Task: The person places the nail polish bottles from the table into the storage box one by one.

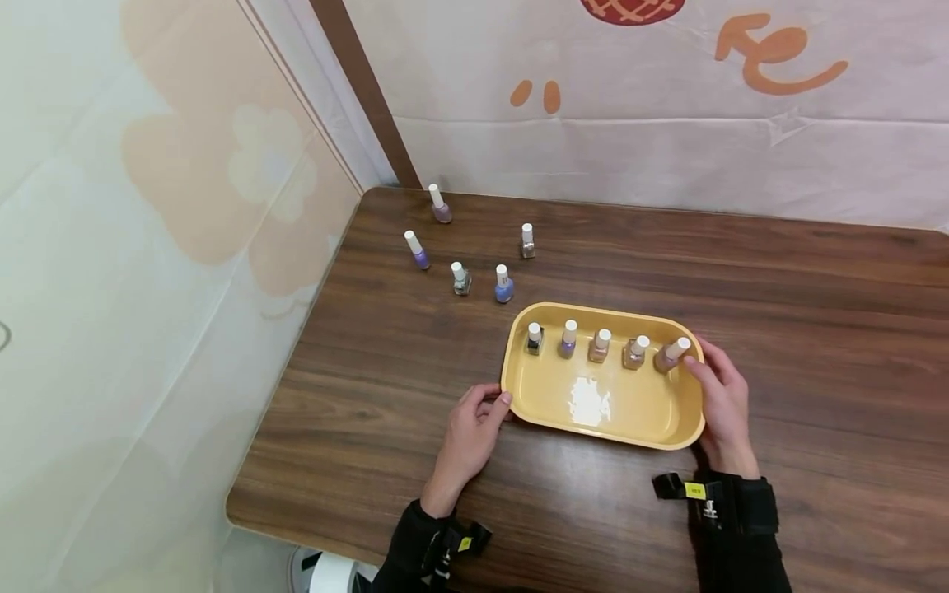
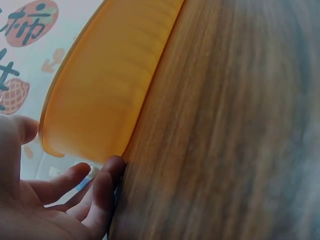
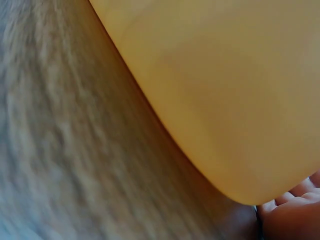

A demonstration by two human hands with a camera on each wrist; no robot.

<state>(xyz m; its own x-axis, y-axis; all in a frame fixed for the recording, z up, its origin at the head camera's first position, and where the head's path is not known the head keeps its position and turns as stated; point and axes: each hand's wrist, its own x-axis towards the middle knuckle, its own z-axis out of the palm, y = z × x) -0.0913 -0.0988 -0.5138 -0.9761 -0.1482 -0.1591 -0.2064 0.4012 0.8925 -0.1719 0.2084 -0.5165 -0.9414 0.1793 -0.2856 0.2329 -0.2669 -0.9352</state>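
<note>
A yellow rectangular tray (image 1: 626, 422) sits at the person's front on the wood-grain table (image 1: 356, 420), with five white-capped nail polish bottles (image 1: 599, 349) lined up along its far side, perhaps so that each shade stays easy to pick out. The left hand (image 1: 469, 432) grips the near left corner, thumb at the rim; the right hand (image 1: 725, 403) grasps the right end, thumb over the edge (just beside the last bottle). Holding opposite ends probably keeps the tray level. Beyond its far left corner, five loose bottles (image 1: 503, 285) stand scattered.

The right fingers are mostly hidden by the tray wall, and I cannot tell whether its base is slightly raised. The labels are too small to read. A white object (image 1: 332, 574) below the table is cut off.
</note>
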